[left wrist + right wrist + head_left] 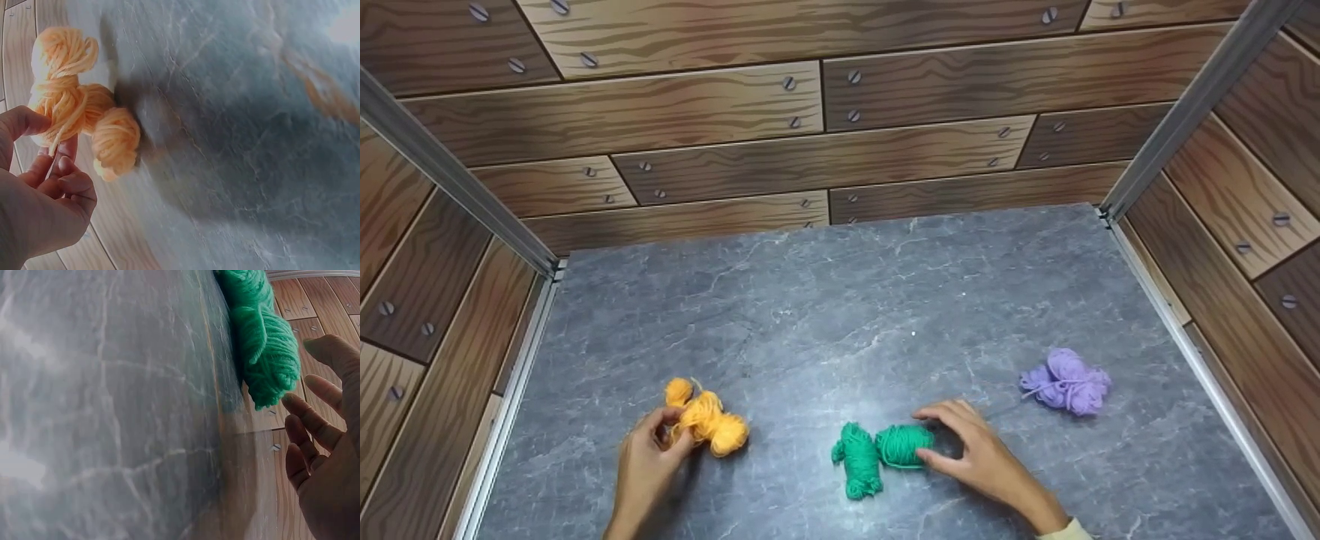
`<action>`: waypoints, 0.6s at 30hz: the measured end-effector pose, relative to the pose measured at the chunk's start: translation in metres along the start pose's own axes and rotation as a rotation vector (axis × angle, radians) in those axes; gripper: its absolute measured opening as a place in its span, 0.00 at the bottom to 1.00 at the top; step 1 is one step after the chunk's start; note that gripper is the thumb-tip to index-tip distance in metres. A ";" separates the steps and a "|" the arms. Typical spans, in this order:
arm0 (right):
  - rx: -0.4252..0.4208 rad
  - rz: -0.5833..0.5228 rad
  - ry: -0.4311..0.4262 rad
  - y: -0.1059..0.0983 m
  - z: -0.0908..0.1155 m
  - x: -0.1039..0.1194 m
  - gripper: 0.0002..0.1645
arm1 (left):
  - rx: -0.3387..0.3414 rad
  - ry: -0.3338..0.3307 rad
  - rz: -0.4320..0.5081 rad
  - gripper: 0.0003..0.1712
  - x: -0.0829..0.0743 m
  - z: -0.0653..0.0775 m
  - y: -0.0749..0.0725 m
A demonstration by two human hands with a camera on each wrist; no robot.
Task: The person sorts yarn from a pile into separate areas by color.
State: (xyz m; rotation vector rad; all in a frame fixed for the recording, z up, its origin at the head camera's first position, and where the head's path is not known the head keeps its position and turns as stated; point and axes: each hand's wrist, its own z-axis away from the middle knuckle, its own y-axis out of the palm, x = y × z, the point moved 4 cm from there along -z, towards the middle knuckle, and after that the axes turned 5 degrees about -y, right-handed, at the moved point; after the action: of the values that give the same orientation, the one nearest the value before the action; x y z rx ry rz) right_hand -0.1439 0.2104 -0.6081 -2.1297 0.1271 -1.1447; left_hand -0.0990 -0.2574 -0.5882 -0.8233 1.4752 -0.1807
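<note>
At the left of the head view lies a cluster of orange yarn balls, and my left hand pinches its near side between thumb and fingers. The left wrist view shows the thumb on the orange yarn, some fingers curled below and partly behind it. Two bundles of green yarn lie side by side in the middle. My right hand is at the right-hand bundle, thumb and fingers spread around its end. In the right wrist view its fingers stand apart from the green yarn.
A clump of purple yarn lies on the right of the grey marbled table. Wood-patterned walls enclose the back and both sides, with metal rails along the table's side edges.
</note>
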 end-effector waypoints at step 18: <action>0.022 0.016 -0.013 0.009 0.000 -0.004 0.28 | 0.013 0.125 -0.060 0.17 0.006 0.001 -0.008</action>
State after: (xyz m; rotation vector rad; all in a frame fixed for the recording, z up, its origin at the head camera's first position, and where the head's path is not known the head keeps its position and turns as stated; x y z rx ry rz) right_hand -0.1442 0.2055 -0.6168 -2.1130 0.1252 -1.1186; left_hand -0.0942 -0.2657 -0.5885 -0.8591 1.5656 -0.2908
